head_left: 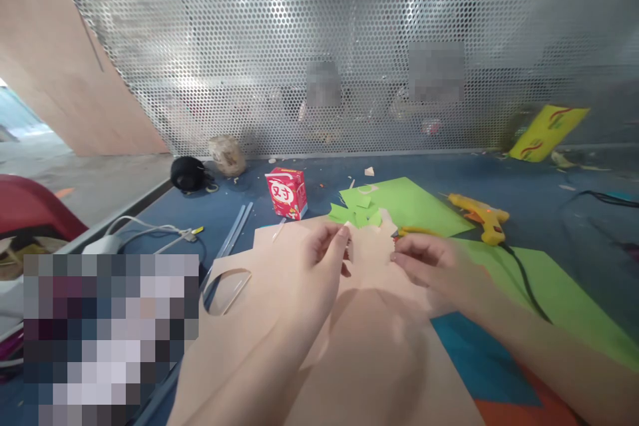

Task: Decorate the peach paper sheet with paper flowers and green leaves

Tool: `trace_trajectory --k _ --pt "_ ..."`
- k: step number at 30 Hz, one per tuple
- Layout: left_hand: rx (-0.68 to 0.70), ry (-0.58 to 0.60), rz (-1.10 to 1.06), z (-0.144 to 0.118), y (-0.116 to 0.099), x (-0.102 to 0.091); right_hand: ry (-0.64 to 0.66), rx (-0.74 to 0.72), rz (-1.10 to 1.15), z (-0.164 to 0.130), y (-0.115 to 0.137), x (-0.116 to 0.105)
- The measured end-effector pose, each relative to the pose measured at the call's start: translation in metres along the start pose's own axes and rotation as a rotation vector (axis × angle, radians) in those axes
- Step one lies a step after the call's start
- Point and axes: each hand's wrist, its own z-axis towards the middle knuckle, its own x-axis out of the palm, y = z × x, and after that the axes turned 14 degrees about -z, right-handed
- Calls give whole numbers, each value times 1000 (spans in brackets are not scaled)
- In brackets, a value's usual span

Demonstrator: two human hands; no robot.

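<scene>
Between my two hands is a cream-coloured paper piece [370, 249] with ragged side edges. My left hand [324, 259] pinches its left edge between thumb and fingers. On the other side, the fingertips of my right hand [432, 266] are closed on the right edge. Beneath both hands lies a large peach paper sheet [259, 339], with a curved cut-out at its left. Torn light-green paper scraps [357, 213] sit just beyond the piece. A yellow-handled tool [417, 231], partly hidden, lies behind my right fingers.
A yellow glue gun [482, 216] with a black cord rests on green paper [412, 203]. A red box [288, 193] stands behind my left hand. Clear glue sticks [234, 229] and a white cable [150, 225] lie left. A perforated metal panel [349, 46] closes off the back.
</scene>
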Motion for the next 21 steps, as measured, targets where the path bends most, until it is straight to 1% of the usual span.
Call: trace_trajectory --k 7,9,13,16,21 --pt "-7 -24 -11 1 3 -3 -7 -27 15 1 -2 0" --pt "-1 -10 -2 1 3 -4 -6 -36 22 1 -3 0" --pt "4 43 65 1 0 -3 -24 -27 1 1 -2 -2" --pt "1 47 128 1 -3 -2 -39 -27 -22 0 0 -2" --pt "-34 65 221 2 -5 0 -54 10 66 1 2 -2"
